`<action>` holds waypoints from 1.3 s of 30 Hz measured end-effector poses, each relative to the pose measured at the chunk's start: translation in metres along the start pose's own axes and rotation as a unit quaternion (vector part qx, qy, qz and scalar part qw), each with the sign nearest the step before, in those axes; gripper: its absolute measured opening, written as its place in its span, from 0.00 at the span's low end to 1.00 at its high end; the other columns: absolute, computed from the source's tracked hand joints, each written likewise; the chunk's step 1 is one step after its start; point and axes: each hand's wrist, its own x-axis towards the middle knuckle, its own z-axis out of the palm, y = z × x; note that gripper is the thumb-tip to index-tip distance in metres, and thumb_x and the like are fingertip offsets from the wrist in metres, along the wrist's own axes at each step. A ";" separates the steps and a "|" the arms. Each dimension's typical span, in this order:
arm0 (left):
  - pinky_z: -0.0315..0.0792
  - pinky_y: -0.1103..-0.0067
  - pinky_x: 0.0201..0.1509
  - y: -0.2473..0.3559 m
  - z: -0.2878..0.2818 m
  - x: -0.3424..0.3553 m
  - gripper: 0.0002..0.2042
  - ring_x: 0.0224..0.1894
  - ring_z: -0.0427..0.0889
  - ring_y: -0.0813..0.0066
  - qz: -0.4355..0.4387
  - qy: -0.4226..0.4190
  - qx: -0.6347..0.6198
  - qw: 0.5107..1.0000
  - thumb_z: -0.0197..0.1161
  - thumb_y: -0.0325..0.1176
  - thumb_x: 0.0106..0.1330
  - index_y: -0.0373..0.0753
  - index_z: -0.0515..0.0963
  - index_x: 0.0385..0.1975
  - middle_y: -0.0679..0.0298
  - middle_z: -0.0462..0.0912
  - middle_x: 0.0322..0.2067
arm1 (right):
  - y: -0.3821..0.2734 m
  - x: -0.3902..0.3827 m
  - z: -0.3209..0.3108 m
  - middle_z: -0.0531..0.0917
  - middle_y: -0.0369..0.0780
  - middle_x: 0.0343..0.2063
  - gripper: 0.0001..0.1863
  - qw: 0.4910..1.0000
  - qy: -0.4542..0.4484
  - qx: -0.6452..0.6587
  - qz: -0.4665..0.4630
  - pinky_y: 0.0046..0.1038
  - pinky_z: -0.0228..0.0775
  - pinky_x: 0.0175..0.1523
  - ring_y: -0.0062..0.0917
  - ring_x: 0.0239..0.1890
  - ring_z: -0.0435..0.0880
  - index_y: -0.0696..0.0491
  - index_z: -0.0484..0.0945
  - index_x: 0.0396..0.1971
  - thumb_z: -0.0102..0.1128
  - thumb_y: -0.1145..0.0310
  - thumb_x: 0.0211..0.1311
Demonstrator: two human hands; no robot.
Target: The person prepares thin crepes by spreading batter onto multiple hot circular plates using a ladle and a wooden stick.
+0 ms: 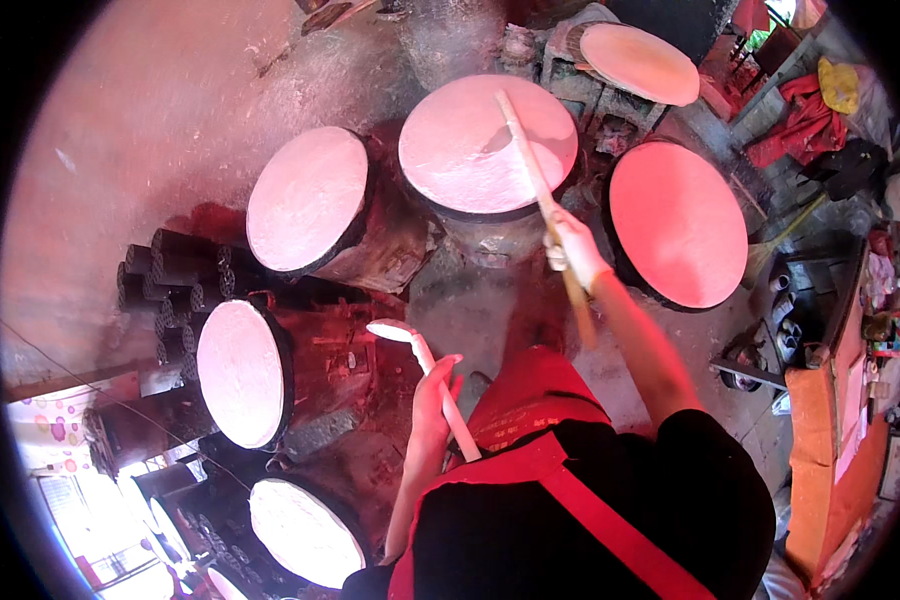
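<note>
My right hand [574, 248] is closed round a long flat wooden stick [520, 135]. The stick's far end lies over the round griddle [440, 165] in front of me, which is covered by a thin pale layer like batter; whether it touches the layer I cannot tell. A darker, smoother patch shows beside the stick. My left hand [434, 395] grips the handle of a ladle [394, 329] whose bowl looks coated white. The ladle is held in the air, between the middle griddle and a left-hand griddle [240, 375].
Similar coated griddles stand at left [306, 200], lower left [307, 532] and right [676, 225]. A round tan stack [640, 63] sits on a stand at the far right. Dark coal briquettes [175, 285] are piled at left. An orange-sided table [812, 450] stands at right.
</note>
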 end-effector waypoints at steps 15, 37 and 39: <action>0.65 0.85 0.28 -0.016 0.098 0.003 0.11 0.27 0.67 0.86 0.038 0.029 0.016 0.999 0.61 0.36 0.64 0.40 0.76 0.43 0.74 0.67 0.25 | -0.060 0.121 -0.058 0.71 0.35 0.14 0.20 0.912 0.165 -0.318 -0.202 0.26 0.61 0.16 0.22 0.10 0.68 0.40 0.69 0.60 0.45 0.59 0.69; 0.62 0.82 0.21 0.039 0.072 0.014 0.06 0.20 0.65 0.82 0.161 -0.032 0.061 0.985 0.54 0.28 0.67 0.37 0.66 0.40 0.69 0.67 0.25 | 0.022 0.018 -0.013 0.64 0.21 0.16 0.20 0.967 0.168 -0.062 -0.183 0.16 0.46 0.12 0.07 0.09 0.54 0.43 0.69 0.60 0.48 0.66 0.69; 0.63 0.82 0.21 0.038 0.069 0.017 0.08 0.19 0.65 0.81 0.194 -0.023 0.078 0.978 0.54 0.29 0.68 0.38 0.65 0.42 0.68 0.67 0.26 | 0.040 0.019 0.008 0.63 0.22 0.14 0.20 0.979 0.091 -0.058 -0.172 0.16 0.45 0.11 0.09 0.08 0.54 0.43 0.70 0.60 0.50 0.66 0.68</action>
